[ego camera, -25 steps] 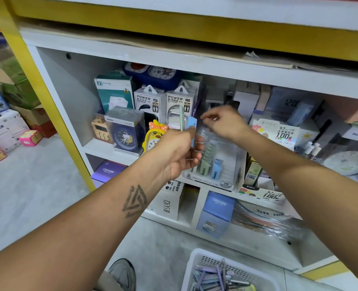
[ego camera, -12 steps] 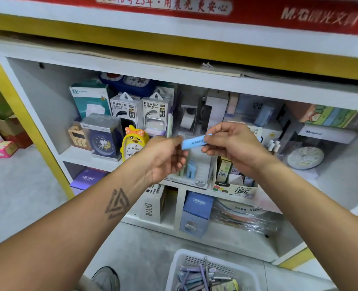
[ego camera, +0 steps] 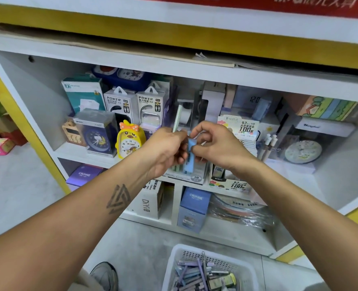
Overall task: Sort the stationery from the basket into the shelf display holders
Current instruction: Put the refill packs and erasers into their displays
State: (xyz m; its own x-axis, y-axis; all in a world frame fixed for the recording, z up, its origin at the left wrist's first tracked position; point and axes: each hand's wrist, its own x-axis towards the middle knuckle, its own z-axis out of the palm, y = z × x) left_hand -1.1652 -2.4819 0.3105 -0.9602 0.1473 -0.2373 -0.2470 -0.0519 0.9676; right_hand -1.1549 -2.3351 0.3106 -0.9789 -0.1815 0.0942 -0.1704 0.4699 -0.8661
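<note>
A small blue lead case [ego camera: 190, 158] stands upright between my two hands, just above the clear display holder [ego camera: 197, 175] marked 2B on the middle shelf. My right hand [ego camera: 218, 145] pinches its top end with thumb and fingertips. My left hand [ego camera: 165, 150] is curled around a pale green case [ego camera: 177, 120] that sticks up above my fist, and its fingers touch the blue case. The white basket [ego camera: 173, 267] on the floor below holds several purple and grey stationery pieces [ego camera: 197, 274].
A second holder [ego camera: 232, 183] with 0.7 lead cases stands right of the 2B one. Boxed power banks [ego camera: 150, 106], a yellow duck clock [ego camera: 129, 141] and a blue boxed clock [ego camera: 98, 133] fill the shelf's left. Boxes sit on the lower shelf. My shoe [ego camera: 104, 276] is beside the basket.
The blue case has turned from lying level between my hands to upright and has dropped toward the 2B holder. Both hands moved closer together.
</note>
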